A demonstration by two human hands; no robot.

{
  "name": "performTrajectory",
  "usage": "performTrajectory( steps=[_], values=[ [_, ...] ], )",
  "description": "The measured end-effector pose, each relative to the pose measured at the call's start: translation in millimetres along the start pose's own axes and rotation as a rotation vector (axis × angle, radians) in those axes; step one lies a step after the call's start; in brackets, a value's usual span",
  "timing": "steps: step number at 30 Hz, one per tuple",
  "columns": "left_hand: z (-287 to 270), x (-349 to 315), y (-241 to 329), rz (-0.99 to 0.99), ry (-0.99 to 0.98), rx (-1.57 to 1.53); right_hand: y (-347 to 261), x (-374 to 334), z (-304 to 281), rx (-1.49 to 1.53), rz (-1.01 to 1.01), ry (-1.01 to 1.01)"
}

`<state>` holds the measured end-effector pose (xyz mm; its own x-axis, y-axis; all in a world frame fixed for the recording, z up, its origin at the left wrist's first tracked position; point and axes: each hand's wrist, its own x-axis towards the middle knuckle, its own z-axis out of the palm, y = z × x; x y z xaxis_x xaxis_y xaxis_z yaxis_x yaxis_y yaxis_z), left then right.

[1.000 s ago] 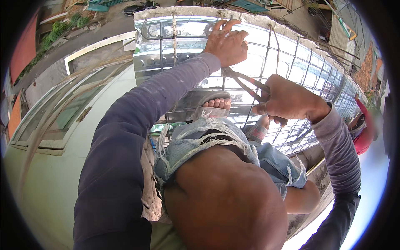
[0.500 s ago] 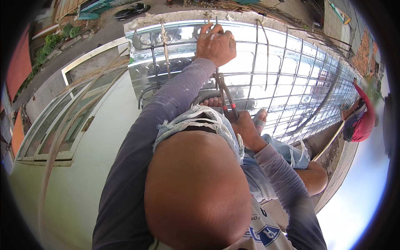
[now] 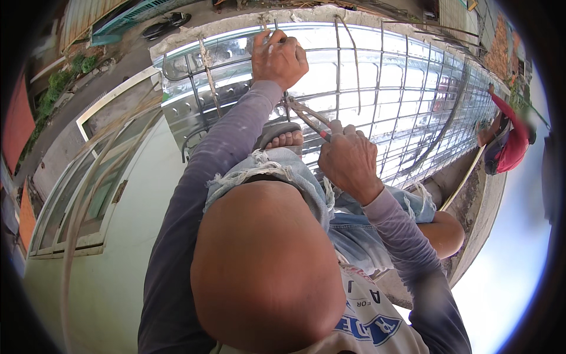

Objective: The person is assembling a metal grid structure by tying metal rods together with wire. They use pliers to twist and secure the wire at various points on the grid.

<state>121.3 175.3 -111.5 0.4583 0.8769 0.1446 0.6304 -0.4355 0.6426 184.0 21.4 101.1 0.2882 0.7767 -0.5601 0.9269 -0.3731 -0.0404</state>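
Observation:
My right hand is closed round the red-gripped handles of a pair of pincers. Their jaws meet the steel mesh at a bar crossing, just below my left hand. My left hand is curled over a steel bar near the far concrete edge, with its fingertips partly hidden. Under the bars of the steel mesh lies shiny corrugated metal decking. My sandalled foot rests on the mesh beneath the pincers.
A rough concrete ledge borders the decking on the far side, above a street with a parked motorbike. A white wall with a window stands at left. Another person in red bends over the mesh at far right.
My right hand and the pincers' handles have swung up and to the right, and the handles look closer together. My left hand keeps its hold on the bar while the view shifts.

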Motion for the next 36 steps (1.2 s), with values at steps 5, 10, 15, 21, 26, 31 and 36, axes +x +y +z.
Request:
performTrajectory(
  steps=[5,10,15,21,26,31,36],
  values=[
    [0,0,1,-0.018,-0.035,0.002,8,7,-1,0.355,0.09,-0.443],
    [0,2,0,0.0,-0.007,0.026,21,17,-1,1.64,0.535,-0.955],
    [3,0,-1,0.005,-0.002,0.012,9,-1,-4,0.5,0.109,-0.388],
    [3,-1,0,0.008,0.019,0.019,-1,-9,-3,-0.197,-0.099,-0.041],
    [2,1,0,-0.022,-0.035,0.033,14,5,8,0.325,0.121,-0.551],
    [3,-1,0,-0.012,0.005,0.002,17,4,8,1.067,0.426,-0.731],
    [3,0,-1,0.026,0.067,-0.016,2,-13,3,-0.059,0.002,-0.075]
  ],
)
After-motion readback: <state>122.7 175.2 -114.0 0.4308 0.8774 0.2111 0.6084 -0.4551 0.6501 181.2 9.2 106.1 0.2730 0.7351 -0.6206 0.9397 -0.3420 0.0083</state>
